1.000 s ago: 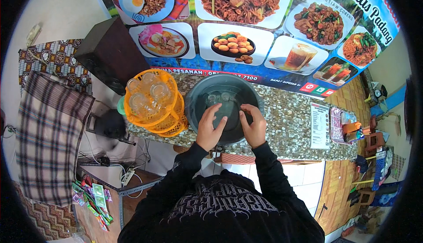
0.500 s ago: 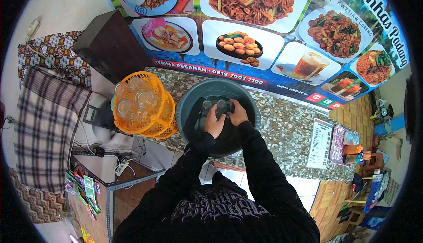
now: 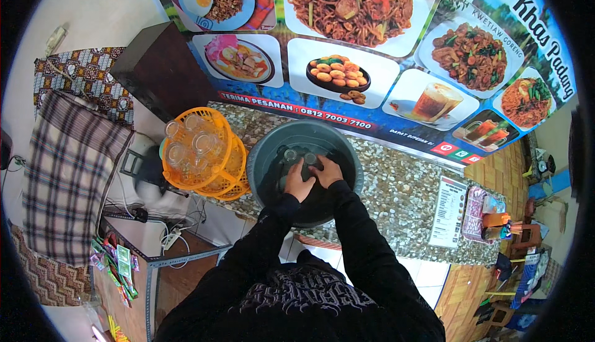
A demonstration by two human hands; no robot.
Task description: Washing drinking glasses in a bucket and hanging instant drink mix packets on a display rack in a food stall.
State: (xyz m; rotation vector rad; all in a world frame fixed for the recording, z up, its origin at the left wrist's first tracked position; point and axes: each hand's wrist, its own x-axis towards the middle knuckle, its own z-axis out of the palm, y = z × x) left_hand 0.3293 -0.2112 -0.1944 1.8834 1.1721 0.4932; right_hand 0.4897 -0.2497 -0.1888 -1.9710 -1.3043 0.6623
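Note:
A round grey basin (image 3: pixel 256 197) on the counter holds dark-looking water. Inside it, the round ends of two clear glasses show, a left glass (image 3: pixel 290 155) and a right glass (image 3: pixel 310 158). My left hand (image 3: pixel 299 184) reaches into the basin, its fingers curved against the near left side of the right glass. From the other side my right hand (image 3: pixel 328 173) closes its fingers on that same glass. The fingertips are partly hidden at the water. The left glass stands just beyond my left fingers, untouched as far as I can see.
A tiered orange plastic basket (image 3: pixel 204 188) with several clear glasses stands left of the basin. The pebble-patterned counter (image 3: pixel 396 187) carries a printed menu sheet (image 3: pixel 448 212) and a pink tray (image 3: pixel 474 213) at the right. A food-picture banner (image 3: pixel 297 97) borders the far side.
My right hand has moved left and a little nearer to me, toward the right glass. The dark shape at its fingers earlier no longer shows there. The whole view has shifted slightly.

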